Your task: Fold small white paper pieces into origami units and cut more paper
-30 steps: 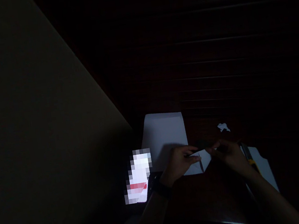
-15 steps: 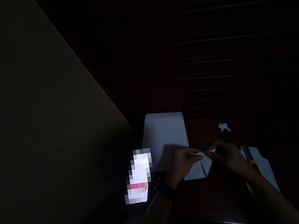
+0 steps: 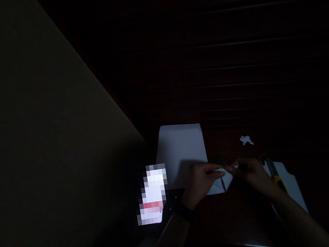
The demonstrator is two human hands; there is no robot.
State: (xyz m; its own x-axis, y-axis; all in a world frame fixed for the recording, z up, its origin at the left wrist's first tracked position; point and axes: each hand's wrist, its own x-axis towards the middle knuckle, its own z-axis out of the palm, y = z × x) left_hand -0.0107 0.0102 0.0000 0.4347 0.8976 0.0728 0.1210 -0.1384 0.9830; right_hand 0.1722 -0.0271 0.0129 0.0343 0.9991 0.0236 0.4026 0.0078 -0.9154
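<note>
A small sheet of white folded paper (image 3: 219, 186) with creases is held up between both hands over the dark table. My left hand (image 3: 200, 180), with a dark band at the wrist, pinches its upper left edge between thumb and fingers. On the other side my right hand (image 3: 250, 172) grips the upper right edge, thumb and fingertips close to those of the left. Parts of the paper are hidden behind the fingers, and the dim light hides the finer folds.
A large white sheet (image 3: 183, 145) lies behind my left hand. Left of it glows a phone screen (image 3: 153, 193), blurred out. A small folded white paper piece (image 3: 246, 140) lies at the back. Right of my hand, a yellow-and-black cutter (image 3: 278, 180) rests on white paper (image 3: 293, 186). A wall (image 3: 61, 135) rises at left.
The lower edge of the folded paper has risen slightly and less of it shows. Both thumbs have shifted a little at the top edge; the other things stay put.
</note>
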